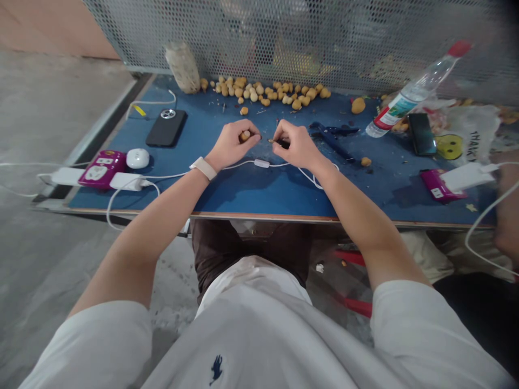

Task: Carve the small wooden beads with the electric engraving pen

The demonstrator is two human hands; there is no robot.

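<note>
Phone: we are seeing a black smartphone (166, 128) lying at ten o'clock on the blue workbench (227, 186).
Power: we are noticing a magenta power strip (101, 168) sitting at nine o'clock, a white earbud case (137, 158) just beside it.
Bottle: a clear plastic water bottle (413, 92) is lying at two o'clock.
Backdrop: a perforated metal screen (284, 32) is standing at twelve o'clock.

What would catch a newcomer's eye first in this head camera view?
The left hand and right hand meet mid-table on the blue table, the left pinching a small tan nut. Behind them, a loose spread of round tan nuts lies before a perforated metal screen. A plastic water bottle with a red cap lies far right, and a magenta power strip sits far left.
</note>
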